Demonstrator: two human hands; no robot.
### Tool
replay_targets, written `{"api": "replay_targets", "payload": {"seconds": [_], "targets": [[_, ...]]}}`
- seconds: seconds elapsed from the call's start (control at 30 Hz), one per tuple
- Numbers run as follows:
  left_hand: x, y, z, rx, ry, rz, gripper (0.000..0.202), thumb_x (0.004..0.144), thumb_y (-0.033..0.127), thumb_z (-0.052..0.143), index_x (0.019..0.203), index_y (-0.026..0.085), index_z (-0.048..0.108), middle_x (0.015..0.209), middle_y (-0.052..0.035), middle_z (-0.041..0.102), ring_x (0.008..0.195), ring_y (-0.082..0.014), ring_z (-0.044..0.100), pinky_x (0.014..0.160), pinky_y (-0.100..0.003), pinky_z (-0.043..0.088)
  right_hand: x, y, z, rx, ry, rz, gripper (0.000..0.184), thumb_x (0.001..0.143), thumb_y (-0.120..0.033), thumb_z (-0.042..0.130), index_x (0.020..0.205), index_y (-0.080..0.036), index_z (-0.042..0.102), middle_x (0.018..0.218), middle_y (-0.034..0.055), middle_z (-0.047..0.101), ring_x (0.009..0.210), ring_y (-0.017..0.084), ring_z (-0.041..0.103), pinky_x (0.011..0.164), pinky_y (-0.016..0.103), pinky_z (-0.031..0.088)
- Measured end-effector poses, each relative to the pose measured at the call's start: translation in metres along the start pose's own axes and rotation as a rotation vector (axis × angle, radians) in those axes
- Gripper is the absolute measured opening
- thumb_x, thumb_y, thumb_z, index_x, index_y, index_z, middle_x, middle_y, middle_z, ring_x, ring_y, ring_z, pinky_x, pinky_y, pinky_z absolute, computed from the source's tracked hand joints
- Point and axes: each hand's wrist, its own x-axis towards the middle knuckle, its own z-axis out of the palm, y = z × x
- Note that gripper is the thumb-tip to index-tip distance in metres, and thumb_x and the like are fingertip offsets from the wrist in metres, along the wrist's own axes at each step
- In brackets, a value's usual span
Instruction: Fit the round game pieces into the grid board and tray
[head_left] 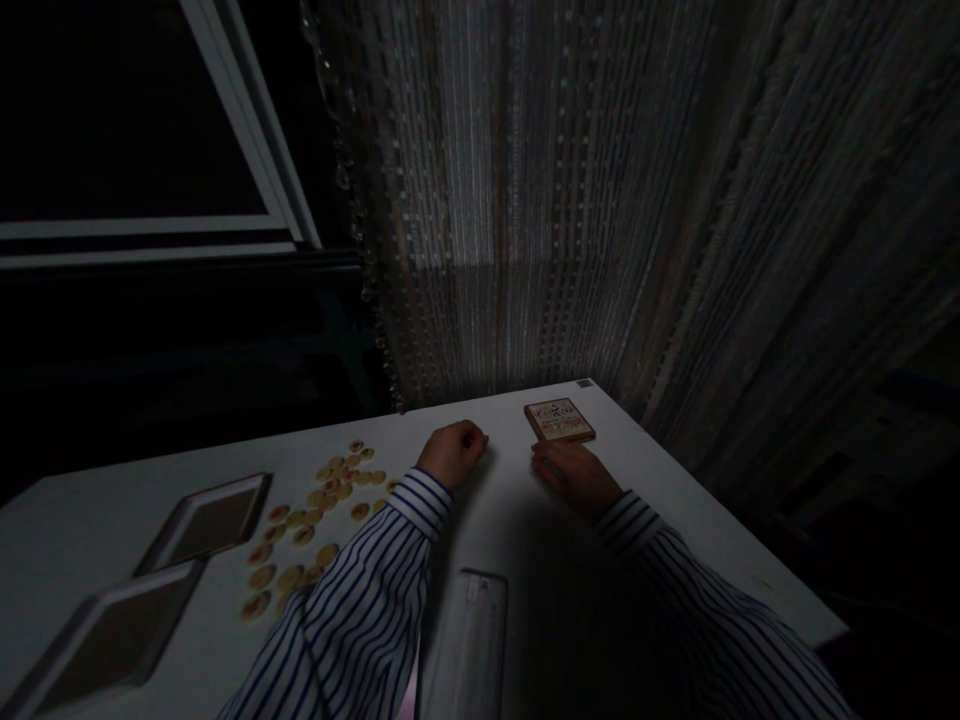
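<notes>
My left hand [452, 453] rests on the white table [495, 520], its fingers curled in, with a dark gap between thumb and forefinger and nothing seen in it. My right hand [576, 478] lies palm down, fingers loosely bent and apart from any held thing. Just beyond its fingertips is a flat square box [559, 420] with dark lettering on a pale top; whether they touch is unclear. Left of my left forearm lie several small round wooden discs [328, 500], some with reddish marks. My left sleeve hides part of the group.
Two shallow rectangular trays [206, 525] with dark rims lie at the table's left. A long pale device or case [465, 640] stands between my forearms at the near edge. A beaded string curtain [510, 200] hangs behind the table, beside a window frame [255, 140]. The room is dim.
</notes>
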Motion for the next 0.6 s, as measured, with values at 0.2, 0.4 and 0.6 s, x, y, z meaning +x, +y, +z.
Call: {"api": "replay_targets", "payload": {"seconds": [0.2,0.4,0.6], "targets": [[-0.025,-0.011,-0.020,-0.114,0.084,-0.042,0.023,0.077,0.036,0.045,0.072,0.017,0.059,0.068,-0.0017,0.062,0.065,-0.0139,0.057,0.064,-0.025,0.043,0.015,-0.030,0.001,0.061,-0.008,-0.053,0.017,0.085,-0.027,0.042,0.088,-0.018,0.057,0.097,0.0068,0.064,0.091,0.017,0.057,0.080,0.032,0.044],[-0.057,-0.024,-0.038,-0.197,0.135,-0.127,0.023,0.076,0.036,0.046,0.073,0.017,0.059,0.070,-0.0020,0.063,0.066,-0.0141,0.057,0.065,-0.025,0.045,0.029,-0.056,0.007,0.119,-0.020,-0.103,0.018,0.085,-0.027,0.041,0.089,-0.017,0.056,0.097,0.0071,0.064,0.091,0.016,0.057,0.081,0.031,0.043],[-0.092,-0.035,-0.049,-0.272,0.182,-0.235,0.022,0.076,0.034,0.048,0.076,0.016,0.060,0.073,-0.0034,0.064,0.071,-0.0157,0.059,0.066,-0.027,0.046,0.039,-0.078,0.016,0.151,-0.047,-0.140,0.019,0.085,-0.025,0.040,0.093,-0.018,0.056,0.098,0.0055,0.063,0.092,0.015,0.057,0.081,0.031,0.041]]}}
